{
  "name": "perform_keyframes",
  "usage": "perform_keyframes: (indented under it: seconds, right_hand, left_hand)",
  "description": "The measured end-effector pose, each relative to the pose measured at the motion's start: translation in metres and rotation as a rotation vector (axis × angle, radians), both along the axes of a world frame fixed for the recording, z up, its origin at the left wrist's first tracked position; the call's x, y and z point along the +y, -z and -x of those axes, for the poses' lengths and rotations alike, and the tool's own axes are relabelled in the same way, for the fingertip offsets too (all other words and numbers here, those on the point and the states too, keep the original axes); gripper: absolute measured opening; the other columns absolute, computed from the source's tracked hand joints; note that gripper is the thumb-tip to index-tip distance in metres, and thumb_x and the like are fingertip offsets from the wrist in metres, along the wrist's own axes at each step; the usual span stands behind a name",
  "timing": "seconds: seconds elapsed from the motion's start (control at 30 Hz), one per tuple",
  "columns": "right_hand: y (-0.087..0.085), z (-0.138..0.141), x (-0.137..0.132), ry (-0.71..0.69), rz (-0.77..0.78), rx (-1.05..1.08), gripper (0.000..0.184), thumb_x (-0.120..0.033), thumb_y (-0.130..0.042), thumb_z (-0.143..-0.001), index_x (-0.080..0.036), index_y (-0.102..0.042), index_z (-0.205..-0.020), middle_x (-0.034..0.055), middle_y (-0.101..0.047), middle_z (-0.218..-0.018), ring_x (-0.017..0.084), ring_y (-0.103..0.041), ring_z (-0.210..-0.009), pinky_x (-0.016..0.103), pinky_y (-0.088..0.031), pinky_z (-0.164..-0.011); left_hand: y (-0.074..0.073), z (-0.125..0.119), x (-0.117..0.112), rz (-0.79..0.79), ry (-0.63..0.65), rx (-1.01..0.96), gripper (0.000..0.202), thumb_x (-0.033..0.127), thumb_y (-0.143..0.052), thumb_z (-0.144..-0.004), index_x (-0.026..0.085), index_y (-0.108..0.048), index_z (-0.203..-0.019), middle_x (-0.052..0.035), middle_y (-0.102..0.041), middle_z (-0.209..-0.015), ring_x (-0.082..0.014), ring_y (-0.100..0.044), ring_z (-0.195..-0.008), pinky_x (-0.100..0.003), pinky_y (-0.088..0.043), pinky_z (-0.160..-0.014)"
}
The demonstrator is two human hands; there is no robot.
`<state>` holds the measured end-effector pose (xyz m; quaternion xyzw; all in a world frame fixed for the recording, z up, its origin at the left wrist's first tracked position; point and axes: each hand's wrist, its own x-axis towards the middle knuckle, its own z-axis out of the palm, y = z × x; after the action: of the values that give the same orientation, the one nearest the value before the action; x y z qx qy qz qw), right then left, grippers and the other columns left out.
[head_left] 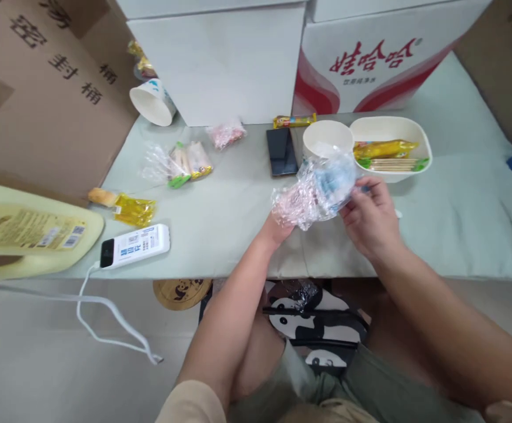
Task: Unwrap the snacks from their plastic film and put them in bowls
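Both my hands hold a crinkled clear plastic bag (315, 191) with something pale blue inside, just above the table's near middle. My left hand (282, 226) is mostly hidden under the bag and grips its left end. On the bag's right edge, the fingers of my right hand (370, 217) are closed in a pinch. Just behind the bag stands a white paper cup (326, 138). Beside it, a white bowl (392, 132) holds a yellow snack packet (383, 148) and wooden chopsticks (390, 165).
A black phone (281, 151) lies behind the bag. Wrapped snacks (185, 161), a pink packet (226, 134), a yellow packet (134, 210) and a white power bank (134, 245) with cable lie left. A tipped cup (153, 103), white boxes (220, 64), a red-printed carton (370, 64) and cardboard (39, 88) stand behind.
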<state>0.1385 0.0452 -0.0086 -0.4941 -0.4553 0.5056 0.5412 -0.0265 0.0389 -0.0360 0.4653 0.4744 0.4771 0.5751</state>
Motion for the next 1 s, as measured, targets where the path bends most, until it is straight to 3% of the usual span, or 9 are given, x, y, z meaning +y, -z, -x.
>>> perform_keyframes:
  seconds: [0.1,0.2,0.33,0.47,0.53,0.67,0.83,0.9,1.0]
  right_hand:
    - [0.019,-0.012,-0.015,-0.159,-0.060,-0.253,0.018,-0.039,-0.063,-0.083,-0.027,-0.056,-0.094,0.0047,-0.060,-0.102,0.022,-0.063,-0.094,0.041,-0.058,-0.087]
    - [0.024,-0.022,-0.017,-0.333,-0.165,-0.454,0.014,-0.033,-0.061,-0.084,-0.024,-0.066,-0.093,0.0105,-0.059,-0.118,0.027,-0.062,-0.117,0.041,-0.059,-0.090]
    - [0.020,-0.041,-0.013,-0.254,-0.119,-0.422,0.023,-0.036,-0.063,-0.086,-0.025,-0.064,-0.107,0.0120,-0.056,-0.131,0.027,-0.064,-0.120,0.043,-0.059,-0.095]
    - [0.019,-0.051,-0.007,-0.244,-0.101,-0.330,0.059,-0.045,-0.075,-0.079,-0.028,-0.052,-0.130,0.0120,-0.056,-0.142,0.029,-0.060,-0.130,0.048,-0.053,-0.107]
    - [0.022,-0.051,-0.003,-0.280,-0.078,-0.313,0.068,-0.040,-0.075,-0.077,-0.028,-0.047,-0.138,0.0128,-0.061,-0.138,0.028,-0.064,-0.122,0.048,-0.054,-0.105]
    - [0.029,-0.050,0.005,-0.304,0.007,-0.240,0.055,-0.031,-0.065,-0.082,-0.026,-0.050,-0.135,0.0085,-0.070,-0.111,0.023,-0.070,-0.097,0.041,-0.060,-0.088]
    - [0.026,-0.049,0.009,-0.322,-0.030,-0.212,0.050,-0.035,-0.066,-0.081,-0.028,-0.053,-0.129,0.0079,-0.068,-0.115,0.022,-0.069,-0.098,0.039,-0.059,-0.088]
    - [0.019,-0.056,0.011,-0.271,-0.102,-0.347,0.043,-0.034,-0.062,-0.084,-0.027,-0.057,-0.126,0.0094,-0.068,-0.118,0.023,-0.069,-0.102,0.042,-0.058,-0.092]
    - [0.016,-0.074,0.014,-0.111,-0.217,-0.747,0.032,-0.030,-0.058,-0.086,-0.024,-0.065,-0.117,0.0127,-0.070,-0.117,0.031,-0.066,-0.109,0.050,-0.053,-0.098]
  left_hand:
    - [0.007,-0.012,0.001,-0.031,0.009,-0.115,0.058,0.056,-0.079,-0.076,0.023,-0.058,-0.119,-0.0083,-0.070,-0.118,-0.0219,-0.066,-0.107,-0.035,-0.054,-0.091]
    - [0.010,-0.016,0.007,0.006,-0.163,-0.025,0.059,0.055,-0.082,-0.074,0.022,-0.055,-0.115,-0.0072,-0.068,-0.117,-0.0200,-0.066,-0.102,-0.032,-0.055,-0.088]
    - [0.007,-0.014,0.013,-0.005,-0.248,0.258,0.065,0.043,-0.086,-0.073,0.023,-0.054,-0.126,-0.0044,-0.069,-0.103,-0.0190,-0.066,-0.088,-0.035,-0.055,-0.084]
    - [-0.001,-0.017,0.005,-0.055,-0.085,0.452,0.078,0.038,-0.090,-0.067,0.025,-0.053,-0.134,-0.0025,-0.068,-0.094,-0.0201,-0.066,-0.084,-0.037,-0.054,-0.085]
    - [-0.004,-0.019,-0.001,-0.053,-0.007,0.444,0.080,0.039,-0.090,-0.066,0.027,-0.052,-0.135,-0.0029,-0.068,-0.097,-0.0198,-0.067,-0.085,-0.035,-0.054,-0.084]
    - [-0.003,-0.019,-0.005,0.003,0.048,0.206,0.087,0.046,-0.091,-0.063,0.029,-0.046,-0.136,-0.0017,-0.067,-0.097,-0.0186,-0.067,-0.081,-0.032,-0.054,-0.076]
    - [0.002,-0.009,0.000,0.025,0.054,0.070,0.083,0.046,-0.090,-0.065,0.028,-0.045,-0.132,-0.0025,-0.068,-0.101,-0.0187,-0.069,-0.089,-0.032,-0.056,-0.083]
    - [0.004,-0.003,0.002,0.015,-0.018,0.068,0.081,0.047,-0.090,-0.066,0.029,-0.045,-0.131,-0.0029,-0.069,-0.102,-0.0188,-0.069,-0.090,-0.033,-0.056,-0.085]
    - [0.007,0.007,0.006,0.001,-0.165,0.055,0.085,0.050,-0.089,-0.068,0.033,-0.041,-0.136,-0.0037,-0.068,-0.106,-0.0199,-0.070,-0.095,-0.034,-0.058,-0.085]
